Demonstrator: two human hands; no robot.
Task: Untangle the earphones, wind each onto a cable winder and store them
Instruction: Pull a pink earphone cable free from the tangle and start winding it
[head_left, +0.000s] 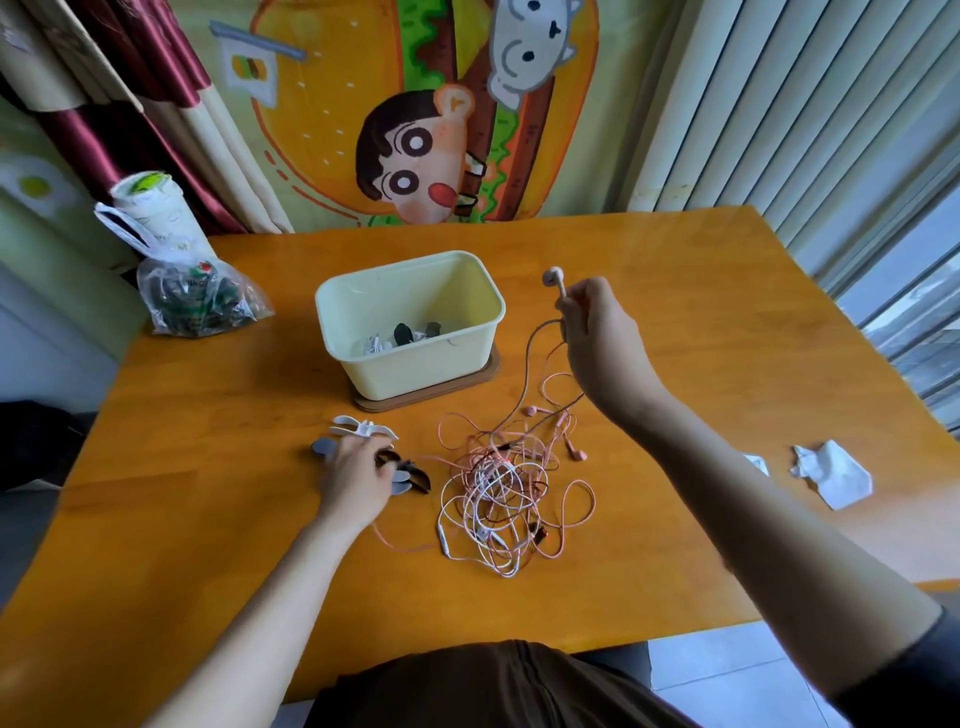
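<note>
Well inside table (727, 312) edges, right hand (597, 338) pinches earbud (552, 276); left hand (356, 483) touches winders (363, 428), grip unclear.

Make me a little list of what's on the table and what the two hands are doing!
right hand: raised, pinching a pink earbud by its stem, cord hanging to the tangle
left hand: resting on the cable winders; grip unclear
tangle: pink and white earphone cords heaped on the table, in front of the box
box: cream, open, white cord and dark pieces inside
also there: plastic bag, crumpled tissue
</note>
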